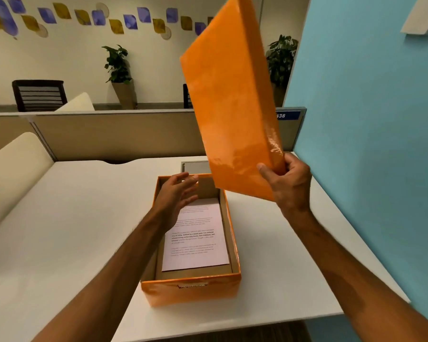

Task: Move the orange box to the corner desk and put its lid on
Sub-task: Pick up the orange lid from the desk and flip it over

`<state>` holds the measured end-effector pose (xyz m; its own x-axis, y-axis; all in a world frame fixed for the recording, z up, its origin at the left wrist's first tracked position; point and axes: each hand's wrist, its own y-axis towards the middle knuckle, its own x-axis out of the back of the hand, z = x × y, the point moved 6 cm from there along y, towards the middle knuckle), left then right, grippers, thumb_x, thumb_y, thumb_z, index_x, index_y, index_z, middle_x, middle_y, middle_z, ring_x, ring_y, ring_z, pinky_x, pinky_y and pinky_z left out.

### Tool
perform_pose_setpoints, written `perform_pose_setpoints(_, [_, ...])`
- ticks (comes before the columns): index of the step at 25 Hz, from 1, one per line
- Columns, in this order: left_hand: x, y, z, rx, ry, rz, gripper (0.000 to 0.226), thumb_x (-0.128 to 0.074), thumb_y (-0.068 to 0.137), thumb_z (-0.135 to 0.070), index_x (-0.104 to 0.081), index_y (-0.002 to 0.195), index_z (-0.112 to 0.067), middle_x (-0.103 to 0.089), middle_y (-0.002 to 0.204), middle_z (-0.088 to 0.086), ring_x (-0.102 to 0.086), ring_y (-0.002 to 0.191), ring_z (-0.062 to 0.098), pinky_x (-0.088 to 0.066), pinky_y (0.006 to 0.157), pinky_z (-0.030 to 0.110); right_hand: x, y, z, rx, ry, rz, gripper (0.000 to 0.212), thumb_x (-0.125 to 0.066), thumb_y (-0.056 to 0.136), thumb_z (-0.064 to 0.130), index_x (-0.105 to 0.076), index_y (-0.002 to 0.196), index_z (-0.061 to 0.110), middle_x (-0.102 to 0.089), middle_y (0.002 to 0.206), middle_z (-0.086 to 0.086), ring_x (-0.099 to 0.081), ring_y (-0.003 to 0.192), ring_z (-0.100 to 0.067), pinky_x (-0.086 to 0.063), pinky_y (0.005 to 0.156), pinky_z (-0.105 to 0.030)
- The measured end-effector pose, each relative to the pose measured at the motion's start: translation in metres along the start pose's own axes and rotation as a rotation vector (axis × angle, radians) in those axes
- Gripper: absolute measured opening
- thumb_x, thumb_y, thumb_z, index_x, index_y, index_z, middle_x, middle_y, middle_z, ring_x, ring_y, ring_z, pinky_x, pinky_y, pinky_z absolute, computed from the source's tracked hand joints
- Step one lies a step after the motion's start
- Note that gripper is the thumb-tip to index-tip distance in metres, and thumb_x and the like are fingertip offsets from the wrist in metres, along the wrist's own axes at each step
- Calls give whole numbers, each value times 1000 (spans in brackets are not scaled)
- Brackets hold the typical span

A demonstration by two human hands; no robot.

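Right hand (286, 180) grips the orange lid (232, 95) tilted upright above the open orange box (193, 290) on the desk (59, 218), left hand (174, 198) spread over it.

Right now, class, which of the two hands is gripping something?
The right hand pinches the lid's lower corner; the left hand hovers open over the box.

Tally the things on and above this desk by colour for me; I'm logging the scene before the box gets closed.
Orange: 2, the open orange cardboard box on the white desk, and the flat orange cardboard lid held tilted above it by the right hand.
White: 1, the printed white paper sheet lying inside the box.
Total: 3
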<state>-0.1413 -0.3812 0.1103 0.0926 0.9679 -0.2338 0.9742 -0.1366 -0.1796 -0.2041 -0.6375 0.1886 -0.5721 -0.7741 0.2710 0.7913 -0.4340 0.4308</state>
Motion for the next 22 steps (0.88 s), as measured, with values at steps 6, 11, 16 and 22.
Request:
perform_pose_setpoints(6, [27, -3, -2, -41, 178, -44, 65, -66, 86, -37, -42, 142, -14, -53, 142, 10, -55, 127, 31, -49, 101, 43, -2, -6, -19, -274, 397, 164, 44, -74, 83, 28, -54, 122, 29, -65, 119, 6, -67, 100, -23, -56, 86, -51])
perform_pose_setpoints(11, [43, -22, -6, -71, 207, -61, 53, -58, 92, -40, -45, 139, -21, -53, 144, 5, -55, 127, 31, -45, 105, 54, -12, -8, -34, -406, 511, 288, 65, -75, 80, 29, -45, 137, 32, -61, 128, 1, -65, 104, -31, -58, 79, -55])
perform_pose_setpoints(16, [66, -43, 1, -53, 254, -184, 57, -58, 91, -40, -45, 143, -19, -55, 141, 6, -56, 123, 31, -47, 99, 51, -26, -21, -60, -532, 544, 399, 57, -71, 84, 25, -47, 136, 29, -64, 123, 1, -65, 101, -30, -58, 74, -49])
perform_pose_setpoints(22, [95, -75, 27, -5, 327, -323, 54, -61, 92, -38, -52, 138, -12, -60, 133, 7, -60, 117, 31, -49, 95, 47, -57, -62, -94, -568, 434, 542, 51, -66, 89, 27, -47, 135, 18, -60, 120, 3, -63, 99, -18, -54, 64, -29])
